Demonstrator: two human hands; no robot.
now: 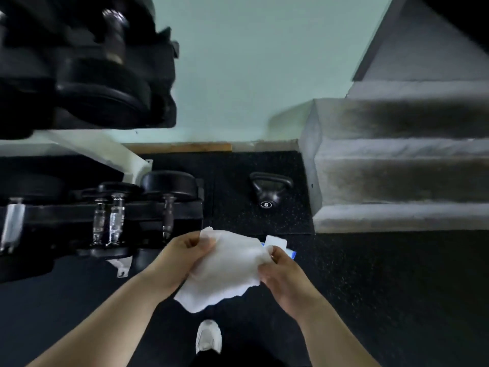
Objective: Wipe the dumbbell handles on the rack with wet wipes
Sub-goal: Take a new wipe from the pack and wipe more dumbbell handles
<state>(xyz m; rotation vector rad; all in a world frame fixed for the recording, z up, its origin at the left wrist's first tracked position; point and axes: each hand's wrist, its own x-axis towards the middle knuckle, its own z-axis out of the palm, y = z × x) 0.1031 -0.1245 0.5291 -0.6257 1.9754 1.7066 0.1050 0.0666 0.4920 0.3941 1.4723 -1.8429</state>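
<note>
A white wet wipe [225, 268] is spread between my two hands in front of me. My left hand [180, 258] pinches its upper left corner, and my right hand [283, 274] pinches its right edge. Behind the wipe on the floor lies the blue and white wipe pack [280, 246], partly hidden. The dumbbell rack [127, 160] stands to the left, with black dumbbells on two tiers. Chrome handles [111, 221] show on the lower tier, and one handle [115, 41] shows on the upper tier. Neither hand touches a dumbbell.
A black kettlebell [268, 193] marked 6 sits on the black rubber floor by the wall. Grey carpeted stairs [397, 168] rise on the right. My white shoe [209, 337] is below the wipe. A pale green wall [251, 62] is straight ahead.
</note>
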